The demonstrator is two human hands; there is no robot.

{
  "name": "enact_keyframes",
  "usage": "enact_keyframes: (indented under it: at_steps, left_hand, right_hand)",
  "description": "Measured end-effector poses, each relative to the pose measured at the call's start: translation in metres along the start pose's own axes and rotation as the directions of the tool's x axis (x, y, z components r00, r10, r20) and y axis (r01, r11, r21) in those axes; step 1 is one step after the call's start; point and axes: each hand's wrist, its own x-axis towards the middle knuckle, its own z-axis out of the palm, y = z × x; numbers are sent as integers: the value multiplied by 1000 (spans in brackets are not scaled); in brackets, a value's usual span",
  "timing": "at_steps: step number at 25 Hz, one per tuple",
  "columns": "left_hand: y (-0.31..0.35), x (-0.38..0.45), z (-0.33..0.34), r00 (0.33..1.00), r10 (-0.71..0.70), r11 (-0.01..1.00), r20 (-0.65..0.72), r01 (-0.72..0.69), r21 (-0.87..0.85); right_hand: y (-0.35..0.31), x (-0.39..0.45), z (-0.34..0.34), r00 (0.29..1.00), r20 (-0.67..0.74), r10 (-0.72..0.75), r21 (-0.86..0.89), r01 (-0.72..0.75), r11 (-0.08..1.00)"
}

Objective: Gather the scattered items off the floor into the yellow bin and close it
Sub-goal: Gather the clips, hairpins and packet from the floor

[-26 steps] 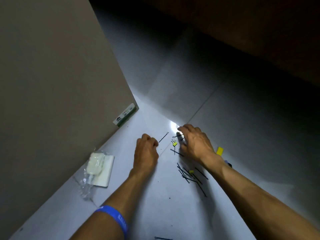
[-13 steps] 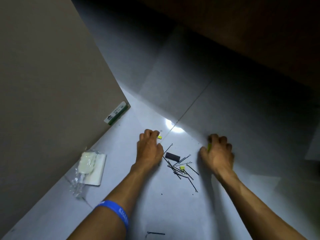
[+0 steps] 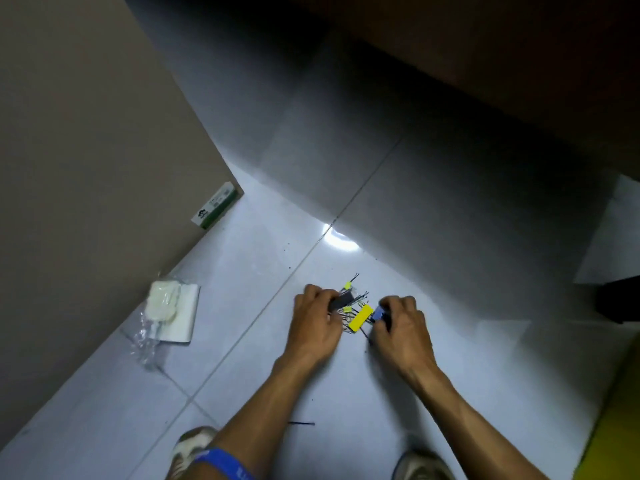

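Hands (image 3: 360, 323) cup a small pile (image 3: 356, 308), partly hidden.

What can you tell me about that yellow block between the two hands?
The yellow block is a small flat rectangle, bright and smooth, probably plastic. It lies tilted on the pale floor tile, on top of thin black pins heaped with tiny yellow bits. The left hand sits close beside it, and the right hand pinches a blue piece right at its upper end. Whether they touch is unclear.
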Motion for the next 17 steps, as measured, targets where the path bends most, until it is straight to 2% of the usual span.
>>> enact_keyframes:
  at_steps: [1,2,3,4,5,6,7,8,9,10,11,14,17]
  left_hand:
    - [7,-6,1,1000,-3,999,-4,3,-32]
    - [9,-10,-5,997,-27,997,-74,22,-78]
    - [4,-12,-20,979,-57,993,-198,36,-109]
    - [-5,-13,-39,932,-90,993,-351,58,-101]
    - [-19,-15,-61,854,-132,991,-503,126,-46]
    - [-38,-16,-84,768,-184,967,-613,254,27]
    - [-59,-17,-105,710,-260,910,-655,407,79]
    - [-79,-20,-122,687,-358,837,-632,537,110]
    - [-96,-25,-134,685,-462,778,-563,618,114]
    - [-110,-31,-140,698,-537,760,-473,644,89]
    - [-120,-34,-139,733,-557,782,-391,621,50]
    - [-114,-46,-113,855,-417,896,-307,444,17]
    - [-84,-50,-69,930,-289,953,-228,302,21]
  right_hand:
    - [-5,3,3,999,6,-41,33,41,999]
    - [-9,7,2,999,-21,-42,53,43,998]
    - [-12,11,0,998,-56,-19,47,22,999]
    - [-9,12,-3,997,-73,24,24,-22,999]
    - [-7,12,-3,998,-56,40,-10,-40,999]
    - [-8,11,0,1000,-11,16,-40,-17,999]
    - [-12,8,5,998,48,-33,-45,35,998]
    - [-16,2,11,989,118,-87,-30,91,995]
    - [-20,-4,16,974,183,-138,4,139,990]
    - [-22,-10,18,962,215,-169,33,166,986]
    - [-22,-14,17,961,210,-179,48,172,984]
    - [-18,-14,1,970,140,-198,-75,210,975]
    - [-31,5,-9,927,245,-285,-334,357,872]
